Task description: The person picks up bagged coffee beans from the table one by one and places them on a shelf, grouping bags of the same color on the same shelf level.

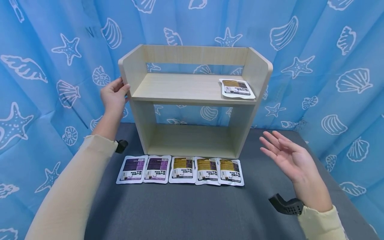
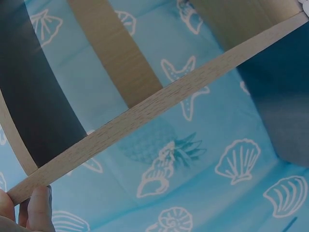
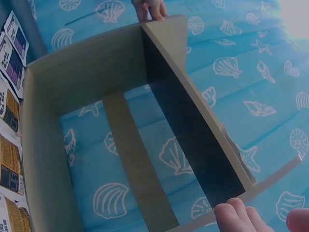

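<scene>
My left hand (image 1: 114,95) grips the left side panel of a light wooden two-tier shelf (image 1: 192,100), at the height of its upper board. In the left wrist view, fingertips (image 2: 39,208) pinch the edge of that panel. My right hand (image 1: 289,156) is held in the air to the right of the shelf, palm up with fingers extended, holding nothing. On the upper board, at the right end, lies a white-edged pouch (image 1: 237,89) with a gold and white label.
Along the shelf's front foot lies a row of flat pouches: two purple-labelled pouches (image 1: 157,169) on the left and three gold-labelled pouches (image 1: 207,170) on the right. They rest on a dark grey table (image 1: 180,210). A blue curtain (image 1: 315,100) with shell prints hangs behind.
</scene>
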The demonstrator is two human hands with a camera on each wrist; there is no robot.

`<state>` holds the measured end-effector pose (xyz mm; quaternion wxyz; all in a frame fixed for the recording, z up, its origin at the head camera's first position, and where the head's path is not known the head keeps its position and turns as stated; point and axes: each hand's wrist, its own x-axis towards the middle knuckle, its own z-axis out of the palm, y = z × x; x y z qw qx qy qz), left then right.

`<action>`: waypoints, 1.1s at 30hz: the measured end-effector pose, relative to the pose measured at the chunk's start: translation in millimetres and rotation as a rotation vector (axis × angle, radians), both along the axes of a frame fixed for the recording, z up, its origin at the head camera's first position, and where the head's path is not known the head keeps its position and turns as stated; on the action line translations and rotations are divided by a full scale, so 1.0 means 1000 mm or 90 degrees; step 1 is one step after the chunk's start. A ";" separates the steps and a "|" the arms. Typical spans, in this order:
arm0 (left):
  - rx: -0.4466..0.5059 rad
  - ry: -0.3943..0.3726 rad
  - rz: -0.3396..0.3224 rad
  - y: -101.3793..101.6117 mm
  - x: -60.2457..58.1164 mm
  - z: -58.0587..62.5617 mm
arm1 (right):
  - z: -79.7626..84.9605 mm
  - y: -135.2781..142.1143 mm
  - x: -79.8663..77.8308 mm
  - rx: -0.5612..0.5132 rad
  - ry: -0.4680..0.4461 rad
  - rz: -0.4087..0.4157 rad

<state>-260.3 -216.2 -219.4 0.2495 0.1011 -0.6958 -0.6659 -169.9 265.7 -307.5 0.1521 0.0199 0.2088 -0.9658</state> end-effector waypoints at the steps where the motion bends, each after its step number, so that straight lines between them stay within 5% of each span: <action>1: 0.000 0.000 -0.001 0.000 0.000 0.000 | -0.001 0.001 0.001 -0.001 -0.001 -0.001; 33: 0.007 0.008 0.005 0.002 0.000 0.000 | -0.044 -0.004 0.015 0.083 -0.052 -0.007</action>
